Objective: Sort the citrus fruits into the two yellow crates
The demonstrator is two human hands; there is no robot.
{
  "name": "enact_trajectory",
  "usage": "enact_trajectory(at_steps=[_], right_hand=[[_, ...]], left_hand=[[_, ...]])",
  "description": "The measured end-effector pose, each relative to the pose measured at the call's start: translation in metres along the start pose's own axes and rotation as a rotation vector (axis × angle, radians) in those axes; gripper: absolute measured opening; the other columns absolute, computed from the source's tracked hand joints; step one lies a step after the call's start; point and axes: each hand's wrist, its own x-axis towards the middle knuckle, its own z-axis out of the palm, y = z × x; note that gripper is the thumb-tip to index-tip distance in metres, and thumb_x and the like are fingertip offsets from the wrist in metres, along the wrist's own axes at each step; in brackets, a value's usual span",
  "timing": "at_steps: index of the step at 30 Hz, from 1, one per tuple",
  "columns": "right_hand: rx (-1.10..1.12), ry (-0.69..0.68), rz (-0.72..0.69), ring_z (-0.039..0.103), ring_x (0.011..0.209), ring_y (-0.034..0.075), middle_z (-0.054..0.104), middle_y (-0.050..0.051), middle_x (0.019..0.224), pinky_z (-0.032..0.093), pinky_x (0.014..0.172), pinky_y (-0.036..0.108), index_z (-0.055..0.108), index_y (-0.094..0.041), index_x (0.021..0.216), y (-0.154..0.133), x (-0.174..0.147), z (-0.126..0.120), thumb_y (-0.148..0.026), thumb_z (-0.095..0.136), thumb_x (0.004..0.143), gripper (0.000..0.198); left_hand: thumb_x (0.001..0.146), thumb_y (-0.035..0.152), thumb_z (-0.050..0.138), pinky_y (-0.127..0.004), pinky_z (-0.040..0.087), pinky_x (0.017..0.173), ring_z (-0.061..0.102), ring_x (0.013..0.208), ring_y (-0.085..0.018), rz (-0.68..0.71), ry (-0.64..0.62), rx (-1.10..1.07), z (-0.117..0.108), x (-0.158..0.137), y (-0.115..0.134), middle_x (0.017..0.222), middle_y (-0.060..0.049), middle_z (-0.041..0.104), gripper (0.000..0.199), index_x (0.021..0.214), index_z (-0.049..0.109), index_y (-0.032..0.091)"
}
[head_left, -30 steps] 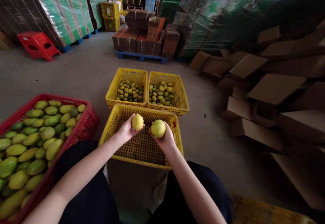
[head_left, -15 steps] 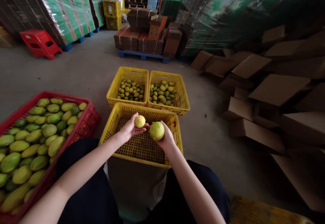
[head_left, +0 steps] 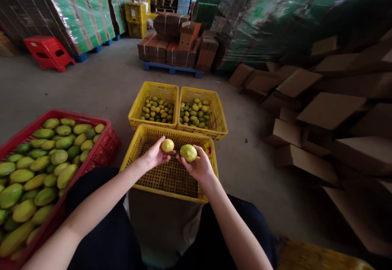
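My left hand (head_left: 155, 155) is closed around a small yellow lemon (head_left: 167, 145). Close beside it, my right hand (head_left: 200, 167) grips a larger yellow-green lemon (head_left: 188, 152) with the fingers under it. Both hands are above a yellow plastic crate (head_left: 168, 183) with a perforated bottom, standing between my knees. Behind it are a left yellow crate (head_left: 137, 98) and a right yellow crate (head_left: 219, 108), each partly filled with lemons. At my left, a red crate (head_left: 112, 139) is heaped with green and yellow lemons (head_left: 45, 159).
Open cardboard boxes (head_left: 330, 108) lie heaped on the right. Bundled cardboard on a blue pallet (head_left: 172, 69) stands ahead. A red stool (head_left: 49, 51) sits at far left beside a wrapped stack (head_left: 85, 8). A yellow slab-like surface (head_left: 315, 255) shows at bottom right.
My right hand has turned its lemon, which now shows its long side instead of a round end. My left hand with its lemon has shifted only slightly.
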Motion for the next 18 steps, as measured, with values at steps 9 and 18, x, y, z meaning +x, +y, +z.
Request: enact_trajectory(at_steps=[9,18], right_hand=[[-0.098,0.074,-0.151,0.069,0.057,0.019,0.070,0.008,0.063,0.060,0.052,0.030,0.061,-0.013,0.088,-0.007,0.001,0.000,-0.033,0.052,0.089,0.021],[-0.674,0.154,-1.128,0.061,0.080,0.014,0.065,-0.002,0.093,0.056,0.071,0.025,0.061,-0.025,0.097,0.004,-0.004,-0.005,-0.016,0.086,0.053,0.051]], left_hand=[[0.099,0.045,0.031,-0.021,0.049,0.046,0.059,0.044,-0.012,0.081,0.069,0.092,0.006,-0.005,0.007,0.062,-0.010,0.066,0.052,0.082,0.063,0.009],[0.062,0.005,0.081,-0.020,0.047,0.084,0.061,0.094,-0.015,0.812,0.061,0.336,0.011,-0.021,0.004,0.097,-0.002,0.064,0.042,0.097,0.064,0.020]])
